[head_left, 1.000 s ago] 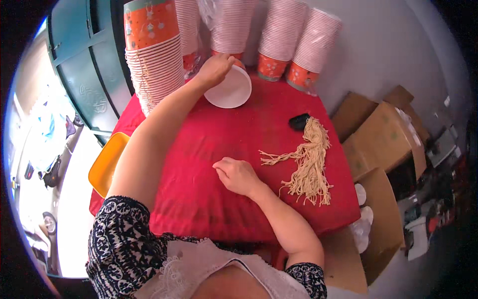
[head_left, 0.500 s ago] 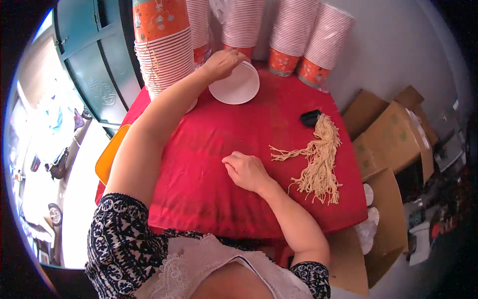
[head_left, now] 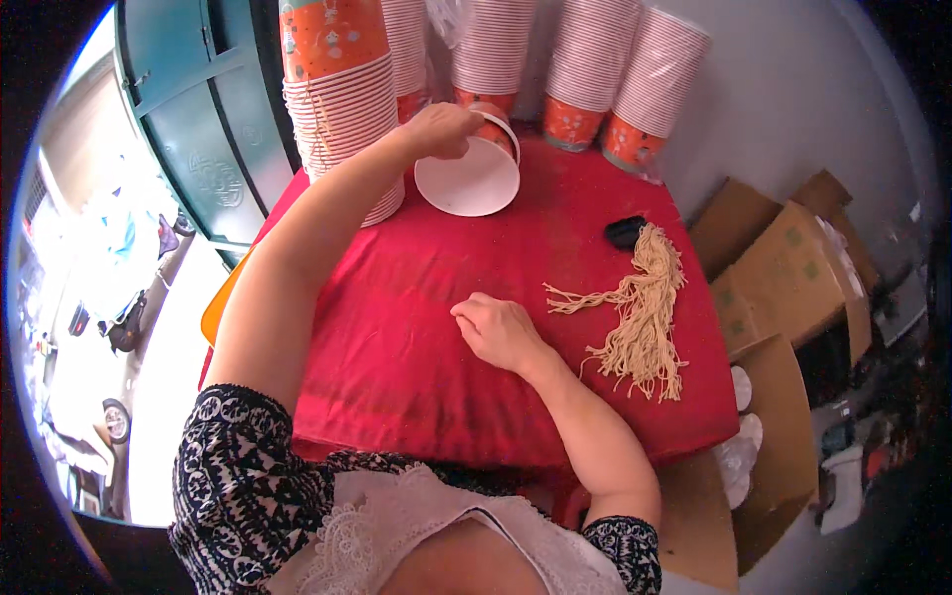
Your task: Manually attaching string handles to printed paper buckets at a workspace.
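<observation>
My left hand [head_left: 443,131] reaches to the far side of the red-covered table and is closed on the upper edge of a paper tub [head_left: 468,180]. The tub lies tipped, its white inside toward me. Behind its mouth show orange printed paper and a second pale rim; I cannot tell whether that is another tub. Over the middle of the table is my right hand [head_left: 501,332], its fingers curled together; anything in them is hidden. To its right lies a bundle of beige strings [head_left: 645,322], with a black object [head_left: 625,233] at its top end.
A tall stack of orange-and-white tubs [head_left: 342,119] stands left of my left hand. More stacks [head_left: 590,59] line the wall behind. Open cardboard boxes [head_left: 783,268] sit right of the table [head_left: 397,387]. An orange chair back [head_left: 218,302] and a green door [head_left: 203,129] are at left.
The tipped tub has shifted slightly, and more orange paper and a second rim now show behind it. My right hand stays curled in about the same place. The whole view has shifted a little.
</observation>
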{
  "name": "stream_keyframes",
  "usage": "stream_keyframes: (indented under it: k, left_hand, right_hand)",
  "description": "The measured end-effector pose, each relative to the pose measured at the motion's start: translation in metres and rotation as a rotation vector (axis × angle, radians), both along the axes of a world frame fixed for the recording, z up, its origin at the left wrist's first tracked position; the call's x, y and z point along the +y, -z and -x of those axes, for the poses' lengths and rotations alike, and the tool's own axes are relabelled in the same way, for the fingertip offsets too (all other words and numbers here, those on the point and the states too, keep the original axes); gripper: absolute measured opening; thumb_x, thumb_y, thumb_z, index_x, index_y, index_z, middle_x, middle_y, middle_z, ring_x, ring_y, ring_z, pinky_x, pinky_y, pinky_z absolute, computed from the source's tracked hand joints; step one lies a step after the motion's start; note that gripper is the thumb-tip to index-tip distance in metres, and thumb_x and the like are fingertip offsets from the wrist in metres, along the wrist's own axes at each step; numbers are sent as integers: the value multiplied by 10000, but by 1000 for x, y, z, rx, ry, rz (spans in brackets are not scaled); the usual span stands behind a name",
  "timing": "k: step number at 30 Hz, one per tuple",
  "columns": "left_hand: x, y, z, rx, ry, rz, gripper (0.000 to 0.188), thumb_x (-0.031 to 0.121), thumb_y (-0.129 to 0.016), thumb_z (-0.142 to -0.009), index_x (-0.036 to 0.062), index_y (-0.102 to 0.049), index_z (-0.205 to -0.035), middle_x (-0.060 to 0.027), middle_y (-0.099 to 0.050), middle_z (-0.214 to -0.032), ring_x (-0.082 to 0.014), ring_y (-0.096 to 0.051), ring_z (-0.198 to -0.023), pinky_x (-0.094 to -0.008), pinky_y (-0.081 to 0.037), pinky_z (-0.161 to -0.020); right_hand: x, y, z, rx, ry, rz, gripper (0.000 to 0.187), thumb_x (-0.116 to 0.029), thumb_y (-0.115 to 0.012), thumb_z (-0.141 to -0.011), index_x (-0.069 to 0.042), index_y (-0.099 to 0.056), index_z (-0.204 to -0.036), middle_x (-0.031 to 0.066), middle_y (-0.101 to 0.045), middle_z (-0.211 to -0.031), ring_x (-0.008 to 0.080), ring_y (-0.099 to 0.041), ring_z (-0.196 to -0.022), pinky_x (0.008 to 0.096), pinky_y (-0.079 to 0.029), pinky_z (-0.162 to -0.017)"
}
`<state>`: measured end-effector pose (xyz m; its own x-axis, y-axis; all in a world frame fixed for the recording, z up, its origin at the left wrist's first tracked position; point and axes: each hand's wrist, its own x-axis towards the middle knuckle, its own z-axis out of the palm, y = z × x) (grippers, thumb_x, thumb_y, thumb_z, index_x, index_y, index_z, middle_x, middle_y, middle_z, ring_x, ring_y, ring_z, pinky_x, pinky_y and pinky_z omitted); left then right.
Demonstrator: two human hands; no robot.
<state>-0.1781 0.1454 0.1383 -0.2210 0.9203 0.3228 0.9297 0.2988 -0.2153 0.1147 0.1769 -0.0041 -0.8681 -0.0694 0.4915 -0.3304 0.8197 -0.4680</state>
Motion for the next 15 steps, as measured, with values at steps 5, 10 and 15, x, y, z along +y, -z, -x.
stream_keyframes:
  k: [5,10,15]
  left_hand:
    - [-18,-1,-24,-188,153,-365,239,136,-619,-746,47,-583,-964,-205,-641,-824,-405,-635,-777,-511,-490,-671]
    - [-44,13,-41,-168,26,-549,243,161,-656,-748,56,-612,-963,-175,-644,-842,-382,-629,-784,-456,-495,-670]
    - [-75,17,-77,-696,-67,-939,174,145,-624,-744,-23,-631,-788,-113,-612,-659,-227,-627,-631,-370,-488,-599]
  right_hand:
    - [4,1,-1,-36,-6,12,169,-164,-558,-886,-36,-664,-919,161,-647,-903,365,-647,-815,459,-532,-710]
    - [5,10,6,127,95,38,202,-192,-564,-891,-38,-644,-787,172,-626,-723,376,-642,-695,487,-515,-623]
    - [13,-14,3,77,413,288,434,-345,-481,-959,-16,-652,-732,152,-614,-596,326,-628,-577,417,-475,-553]
